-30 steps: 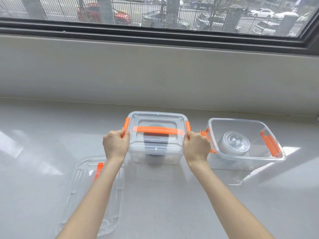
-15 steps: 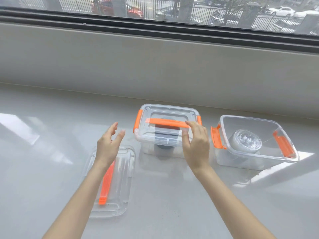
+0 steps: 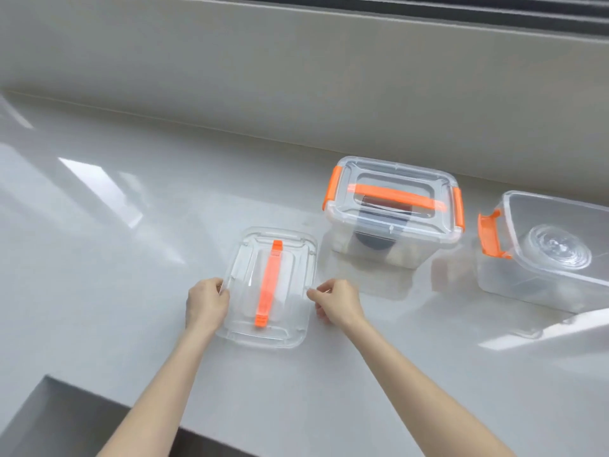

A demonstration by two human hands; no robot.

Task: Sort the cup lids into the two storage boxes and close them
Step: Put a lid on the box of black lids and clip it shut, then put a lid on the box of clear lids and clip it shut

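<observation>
Nearly done: centre-right closed box (image 3: 393,212) is latched; I pinch the loose lid (image 3: 268,288) with left hand (image 3: 207,303) and right hand (image 3: 336,303) for the open box (image 3: 543,252) at right.

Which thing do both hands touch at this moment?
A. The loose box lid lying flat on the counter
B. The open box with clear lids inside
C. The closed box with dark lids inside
A: the left hand and the right hand pinch opposite long edges of the loose box lid; both boxes stand untouched.
</observation>
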